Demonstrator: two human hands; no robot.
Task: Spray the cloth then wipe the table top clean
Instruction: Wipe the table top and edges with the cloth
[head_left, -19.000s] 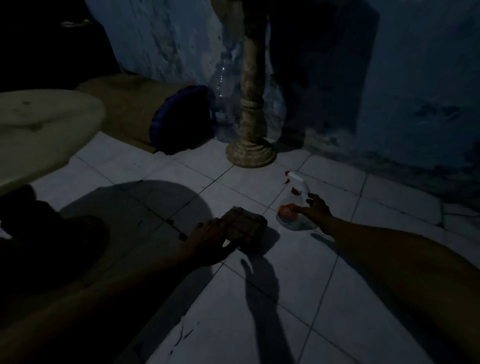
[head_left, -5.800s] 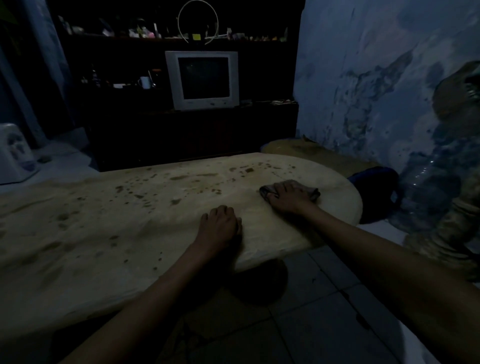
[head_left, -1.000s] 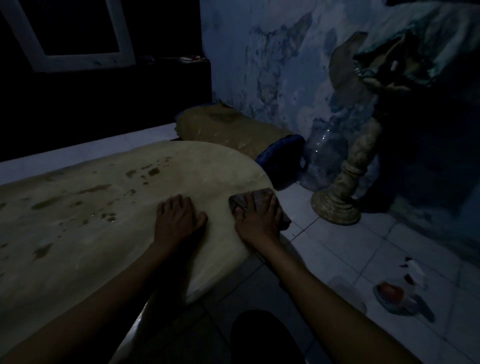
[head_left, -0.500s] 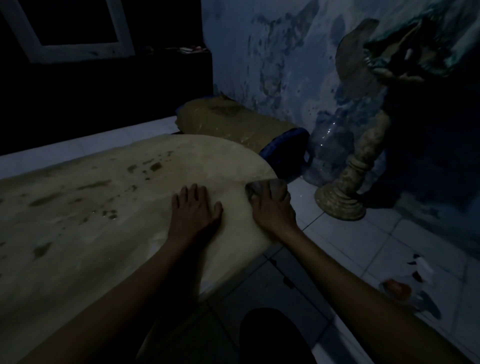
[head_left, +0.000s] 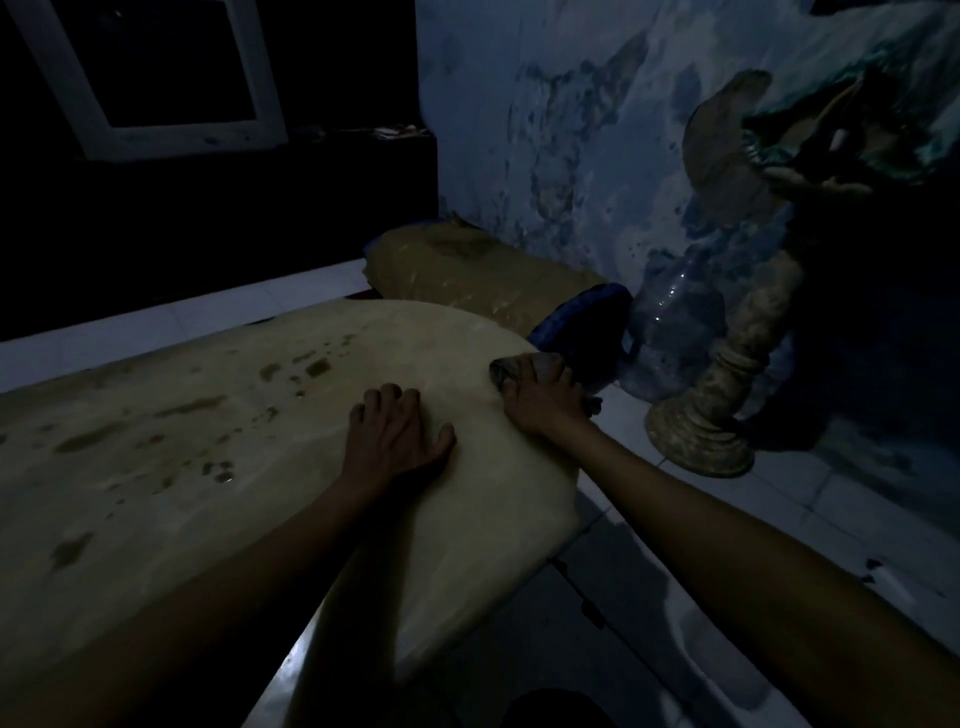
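Pale tan and blotched with dark stains, the table top (head_left: 208, 467) is the reference surface. The right hand (head_left: 543, 402) lies at its rounded far-right edge, palm down on the cloth (head_left: 511, 368), fingers bent over the bunched fabric and gripping it against the rim. The cloth shows only as a dark crumpled wad beyond the fingertips; part of it sits under the hand. The left hand (head_left: 392, 439) rests flat on the table top just beside the right, holding nothing, fingers slightly bent at the tips, thumb spread toward the right hand. The two hands are near one another but not touching.

Stains run in a scattered band across the table top to the left of the left hand. Beyond the table's far edge lies a tan cushion (head_left: 467, 270) with a blue end (head_left: 582, 322). To the right of the table, on the pale tiled floor (head_left: 779, 519), stand a clear plastic bottle (head_left: 670, 322) and a turned pedestal stand (head_left: 727, 415). Behind the table, a white-framed screen (head_left: 156, 78) sits in darkness. Lighting is poor throughout.
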